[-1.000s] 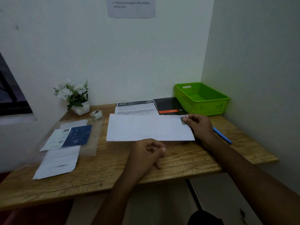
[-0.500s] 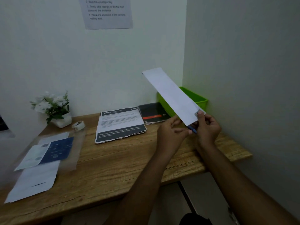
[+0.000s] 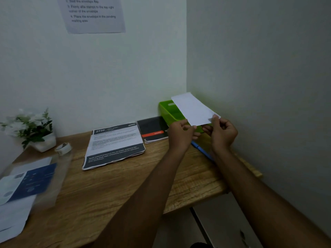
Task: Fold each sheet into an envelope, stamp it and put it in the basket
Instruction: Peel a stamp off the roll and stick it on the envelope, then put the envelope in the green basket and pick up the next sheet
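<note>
White walls (image 3: pixel 125 68) corner the wooden counter (image 3: pixel 125 179); I see the envelope (image 3: pixel 192 109) held over the green basket (image 3: pixel 167 111), its near edge pinched by left hand (image 3: pixel 180 135) and right hand (image 3: pixel 222 133). I judge it light, thin, easily creased: gentle edge pinches suit.

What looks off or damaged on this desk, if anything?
Only the printed sheet in the middle of the table: its near edge is wavy and crumpled, not lying flat. The envelope held up by the green basket looks flat and uncreased.
</note>
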Demonstrator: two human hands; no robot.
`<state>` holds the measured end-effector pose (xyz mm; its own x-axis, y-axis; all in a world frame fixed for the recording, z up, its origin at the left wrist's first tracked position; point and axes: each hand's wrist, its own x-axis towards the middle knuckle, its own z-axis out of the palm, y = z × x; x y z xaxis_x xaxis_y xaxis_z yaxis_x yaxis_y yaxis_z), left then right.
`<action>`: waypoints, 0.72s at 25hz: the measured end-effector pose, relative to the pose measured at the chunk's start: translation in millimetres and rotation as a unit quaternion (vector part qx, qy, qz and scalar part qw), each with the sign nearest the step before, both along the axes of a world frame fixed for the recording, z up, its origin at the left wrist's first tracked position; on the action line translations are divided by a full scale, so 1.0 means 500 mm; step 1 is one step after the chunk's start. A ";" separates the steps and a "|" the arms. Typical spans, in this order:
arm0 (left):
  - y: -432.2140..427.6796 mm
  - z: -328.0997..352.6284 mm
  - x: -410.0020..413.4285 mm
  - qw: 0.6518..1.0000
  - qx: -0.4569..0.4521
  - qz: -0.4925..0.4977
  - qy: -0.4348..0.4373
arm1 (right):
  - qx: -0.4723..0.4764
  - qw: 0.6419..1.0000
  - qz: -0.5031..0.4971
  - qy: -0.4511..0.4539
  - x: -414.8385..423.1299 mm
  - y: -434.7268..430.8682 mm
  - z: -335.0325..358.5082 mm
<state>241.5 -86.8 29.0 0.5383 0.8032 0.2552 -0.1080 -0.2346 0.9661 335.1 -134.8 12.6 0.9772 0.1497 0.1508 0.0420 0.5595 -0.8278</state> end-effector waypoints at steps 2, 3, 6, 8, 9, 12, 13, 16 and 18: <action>0.018 -0.002 0.019 0.999 -0.035 0.006 0.001 | 0.001 1.000 0.022 0.007 0.014 0.014 0.006; 0.027 -0.002 0.028 0.999 -0.047 0.007 0.001 | 0.005 0.999 0.034 0.015 0.020 0.021 0.009; 0.054 0.005 0.049 0.998 -0.066 0.003 0.012 | 0.001 0.998 0.053 0.037 0.034 0.040 0.019; 0.068 0.012 0.053 0.997 -0.068 0.001 0.031 | -0.022 0.997 0.054 0.044 0.042 0.051 0.022; 0.073 0.014 0.052 0.997 -0.065 -0.005 0.040 | -0.039 0.997 0.050 0.042 0.044 0.056 0.021; 0.081 0.012 0.032 0.997 -0.036 -0.004 0.063 | -0.085 0.996 0.029 0.008 0.038 0.062 0.011; 0.082 0.009 0.020 0.997 -0.021 0.004 0.068 | -0.088 0.996 0.010 -0.012 0.030 0.063 0.007; 0.087 0.003 -0.026 0.997 0.024 0.021 0.072 | -0.075 0.988 -0.063 -0.116 0.000 0.069 -0.003; 0.091 -0.004 -0.064 0.996 0.049 0.030 0.070 | -0.086 0.976 -0.047 -0.193 -0.034 0.079 -0.008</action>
